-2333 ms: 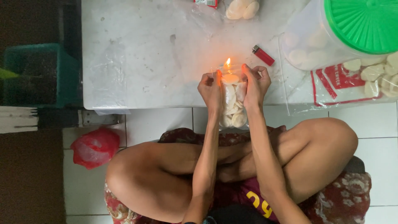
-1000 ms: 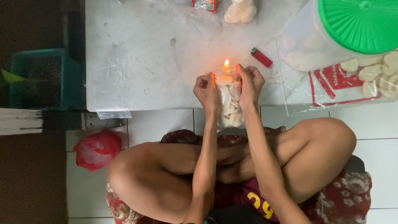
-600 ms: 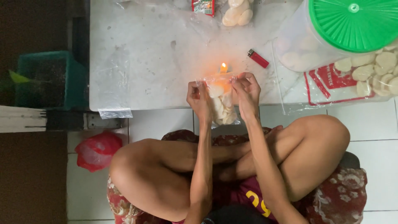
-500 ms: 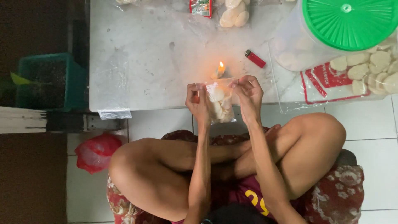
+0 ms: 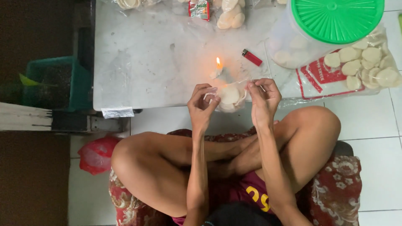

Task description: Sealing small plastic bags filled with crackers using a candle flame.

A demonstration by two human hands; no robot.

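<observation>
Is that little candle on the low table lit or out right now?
Lit. The candle shows a bright orange flame at its top, casting a glow on the table just beyond the small bag of crackers.

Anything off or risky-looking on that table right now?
One thing: a lit candle burns uncovered on the white table, close to the small clear bag of crackers held between the left hand and right hand. A red lighter lies beside it. Nothing looks spilled.

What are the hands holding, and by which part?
Both hands, left hand and right hand, pinch a small clear bag of pale crackers by its open top edge, one at each side.
</observation>
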